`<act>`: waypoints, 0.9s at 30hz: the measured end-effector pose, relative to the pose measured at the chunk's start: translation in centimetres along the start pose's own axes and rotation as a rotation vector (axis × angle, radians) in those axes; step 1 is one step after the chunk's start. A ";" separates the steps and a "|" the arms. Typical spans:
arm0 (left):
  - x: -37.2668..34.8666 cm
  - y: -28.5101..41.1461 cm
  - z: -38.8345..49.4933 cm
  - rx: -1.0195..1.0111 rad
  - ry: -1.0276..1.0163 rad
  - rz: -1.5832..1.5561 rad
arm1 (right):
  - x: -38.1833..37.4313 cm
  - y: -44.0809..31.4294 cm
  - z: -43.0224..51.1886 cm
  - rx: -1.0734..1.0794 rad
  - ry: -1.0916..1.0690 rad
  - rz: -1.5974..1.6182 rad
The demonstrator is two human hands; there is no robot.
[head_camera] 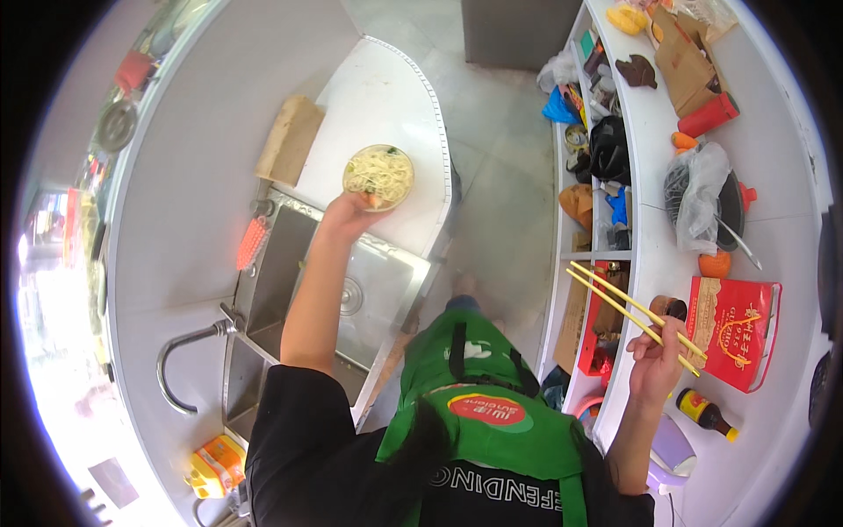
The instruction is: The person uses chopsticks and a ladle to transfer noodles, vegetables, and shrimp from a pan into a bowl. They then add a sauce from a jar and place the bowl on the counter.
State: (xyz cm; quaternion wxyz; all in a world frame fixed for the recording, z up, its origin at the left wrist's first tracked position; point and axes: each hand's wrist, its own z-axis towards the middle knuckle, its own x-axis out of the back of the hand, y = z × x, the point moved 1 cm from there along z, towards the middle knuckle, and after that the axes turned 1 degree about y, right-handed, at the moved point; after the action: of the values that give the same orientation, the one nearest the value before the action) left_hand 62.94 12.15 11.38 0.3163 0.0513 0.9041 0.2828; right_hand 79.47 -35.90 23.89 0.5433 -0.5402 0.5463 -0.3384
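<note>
My left hand [352, 214] reaches over the steel sink and grips the near rim of a round bowl [378, 209]. Pale noodles [382, 174] fill it, with bits of green and something orange near my fingers. The bowl appears over the white countertop [369, 92]; whether it rests there or is lifted, I cannot tell. Out to the right, my right hand [658, 356] holds a pair of yellow chopsticks [625, 309], their tips apart and pointing away over the shelf edge. Nothing is between the tips.
Beneath my left arm lies a double steel sink [421, 267] with a curved faucet [168, 375]. A brown cardboard piece [290, 141] leans by the wall. The right-hand counter carries a pan [728, 204] under a plastic bag, a red gift bag [737, 336] and a dark sauce bottle [705, 412].
</note>
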 end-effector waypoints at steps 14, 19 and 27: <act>-7.0 -1.4 -1.2 -0.944 0.192 1.085 | 1.4 -0.1 0.0 0.444 0.227 -0.627; -23.3 -18.6 -2.0 -0.482 -0.919 1.354 | 7.0 -0.1 -2.0 -0.051 0.543 -0.337; -32.4 -45.1 -1.5 -0.763 -1.360 1.267 | 14.0 3.4 8.5 -0.213 0.657 -1.298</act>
State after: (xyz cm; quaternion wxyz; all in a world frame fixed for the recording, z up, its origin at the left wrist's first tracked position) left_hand 91.69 -35.01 5.45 0.5518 0.5690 0.1864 0.5805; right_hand 89.36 -46.87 15.91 -0.0137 -0.6755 0.2813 -0.6815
